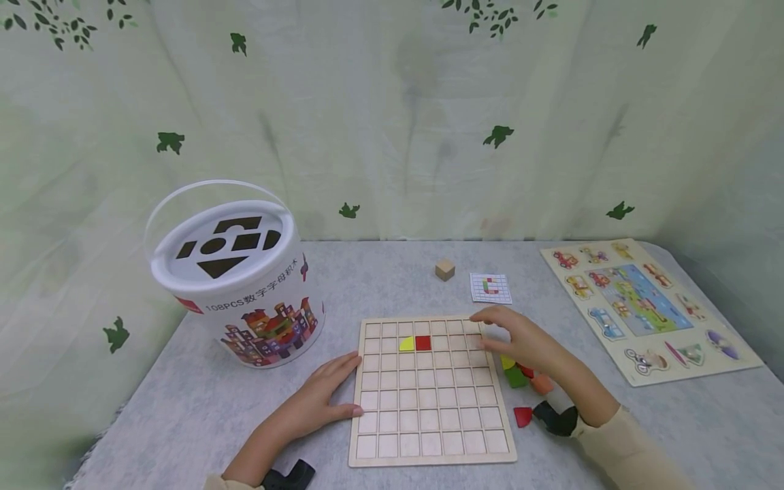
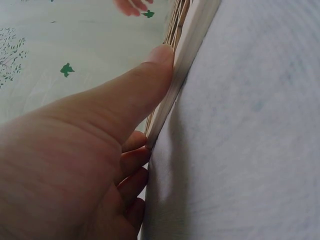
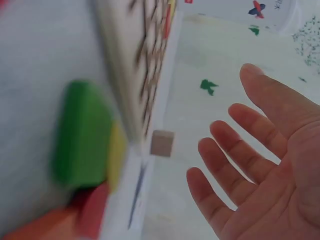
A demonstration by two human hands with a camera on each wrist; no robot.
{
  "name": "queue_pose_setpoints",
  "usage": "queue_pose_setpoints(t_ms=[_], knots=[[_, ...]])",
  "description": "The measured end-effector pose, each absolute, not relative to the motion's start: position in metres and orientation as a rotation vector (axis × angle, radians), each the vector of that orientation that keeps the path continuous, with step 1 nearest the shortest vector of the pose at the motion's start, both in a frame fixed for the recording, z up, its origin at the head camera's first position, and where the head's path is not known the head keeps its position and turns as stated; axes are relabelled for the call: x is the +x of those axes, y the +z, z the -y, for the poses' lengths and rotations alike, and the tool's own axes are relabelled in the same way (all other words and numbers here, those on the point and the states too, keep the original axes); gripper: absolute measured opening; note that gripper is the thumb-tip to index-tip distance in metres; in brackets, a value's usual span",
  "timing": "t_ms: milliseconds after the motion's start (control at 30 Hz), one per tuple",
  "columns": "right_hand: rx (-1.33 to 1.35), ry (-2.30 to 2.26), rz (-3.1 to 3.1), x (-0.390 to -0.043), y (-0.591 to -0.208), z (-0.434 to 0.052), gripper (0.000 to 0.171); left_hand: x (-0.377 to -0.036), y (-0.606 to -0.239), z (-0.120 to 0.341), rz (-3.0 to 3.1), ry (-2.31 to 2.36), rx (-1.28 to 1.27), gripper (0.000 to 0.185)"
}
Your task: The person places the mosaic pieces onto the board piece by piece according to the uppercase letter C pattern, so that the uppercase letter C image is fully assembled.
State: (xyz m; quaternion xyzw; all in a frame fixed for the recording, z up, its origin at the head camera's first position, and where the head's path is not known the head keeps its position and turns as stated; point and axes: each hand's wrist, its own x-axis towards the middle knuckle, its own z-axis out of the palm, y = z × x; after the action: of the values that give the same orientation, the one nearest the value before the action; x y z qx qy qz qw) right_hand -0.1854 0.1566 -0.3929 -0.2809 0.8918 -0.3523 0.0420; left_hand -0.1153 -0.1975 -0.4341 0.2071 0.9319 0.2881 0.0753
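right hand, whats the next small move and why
Probably lower the open, empty right hand onto the loose coloured wooden pieces beside the wooden grid board and pick one: only a yellow and a red piece fill cells, and the left hand steadies the board.

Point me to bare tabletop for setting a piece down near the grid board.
Bare grey cloth lies between the white lidded bucket and the wooden grid board, behind the left hand, and behind the board around the small wooden cube. It is crowded right of the board: coloured wooden pieces under the right hand.
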Motion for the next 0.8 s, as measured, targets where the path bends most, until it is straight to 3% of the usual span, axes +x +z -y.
queue_pose_setpoints(t_ms=[333, 800], knots=[[-0.656, -0.970, -2.765, -0.171, -0.415, -0.187, 0.039, -0.115, -0.433, 0.198, -2.806, 0.863, 0.636, 0.081], [-0.573, -0.926, -2.815, -0.165, -0.426, -0.180, 0.024, -0.114, -0.432, 0.197, -2.794, 0.854, 0.624, 0.081]])
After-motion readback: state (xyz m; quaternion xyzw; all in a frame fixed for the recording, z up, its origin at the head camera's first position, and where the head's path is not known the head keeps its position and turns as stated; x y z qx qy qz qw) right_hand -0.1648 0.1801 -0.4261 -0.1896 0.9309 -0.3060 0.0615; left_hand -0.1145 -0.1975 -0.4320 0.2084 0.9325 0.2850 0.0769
